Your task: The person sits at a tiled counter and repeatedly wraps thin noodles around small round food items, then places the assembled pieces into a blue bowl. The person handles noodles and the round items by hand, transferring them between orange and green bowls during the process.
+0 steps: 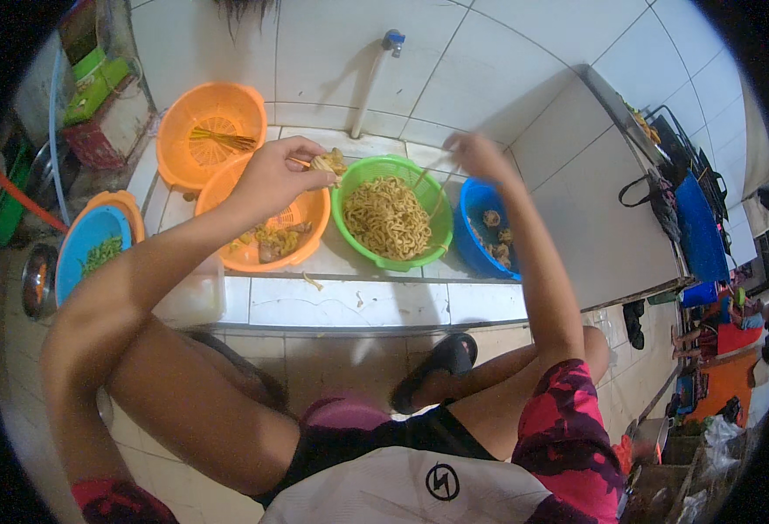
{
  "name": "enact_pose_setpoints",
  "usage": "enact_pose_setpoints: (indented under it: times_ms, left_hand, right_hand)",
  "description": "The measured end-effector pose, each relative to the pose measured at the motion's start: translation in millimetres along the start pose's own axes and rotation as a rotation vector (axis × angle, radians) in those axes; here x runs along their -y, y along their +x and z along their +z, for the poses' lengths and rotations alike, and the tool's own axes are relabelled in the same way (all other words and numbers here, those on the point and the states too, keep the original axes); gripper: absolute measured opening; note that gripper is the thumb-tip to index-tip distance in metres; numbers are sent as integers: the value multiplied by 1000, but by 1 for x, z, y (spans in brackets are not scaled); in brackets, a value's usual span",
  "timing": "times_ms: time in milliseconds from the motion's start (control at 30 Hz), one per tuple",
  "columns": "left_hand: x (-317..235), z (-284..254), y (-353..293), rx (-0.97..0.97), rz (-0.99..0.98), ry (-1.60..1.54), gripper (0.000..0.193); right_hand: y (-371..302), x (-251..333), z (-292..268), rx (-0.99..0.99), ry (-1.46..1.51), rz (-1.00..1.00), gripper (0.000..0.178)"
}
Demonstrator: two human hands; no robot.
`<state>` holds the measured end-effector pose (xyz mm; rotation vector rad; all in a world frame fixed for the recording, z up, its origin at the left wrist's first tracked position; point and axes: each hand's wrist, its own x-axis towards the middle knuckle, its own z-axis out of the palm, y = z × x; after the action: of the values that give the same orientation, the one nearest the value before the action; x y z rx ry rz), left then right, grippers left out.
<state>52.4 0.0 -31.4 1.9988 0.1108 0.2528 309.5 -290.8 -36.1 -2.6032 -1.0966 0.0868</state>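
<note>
I have the left hand angled up-right at upper centre-left, fingertips pinching a yellowish food piece, long axis roughly sideways, free end rightward. My right hand, upper centre, bends leftward above thin sticks slanting down-left; blurred, I can't tell its grip.

Lumpy pale-yellow food piece, irregular shape, pinched in the L hand by the L edge of a round green plastic basket. Basket's upright on the white-tiled worktop, heaped w/ curly yellow-brown noodle-like strands. Thin light-brown sticks slant from the blurry R hand twd basket, can't tell if touching tbh.
</note>
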Motion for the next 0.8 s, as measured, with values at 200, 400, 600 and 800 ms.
enact_pose_setpoints:
  times_ms: [200,400,600,800]
  left_hand:
    - [-6,0,-5,18,17,76,46]
    - [-2,-2,-2,39,-35,81,46]
    - [7,1,4,6,38,85,51]
    - [7,0,4,57,-32,78,50]
  right_hand:
    - [-79,-40,139,394,-347,155,30]
    - [-93,-45,145,329,-293,228,28]
    - [-71,-50,156,486,-247,167,29]
    - [-61,-52,152,108,-172,336,21]
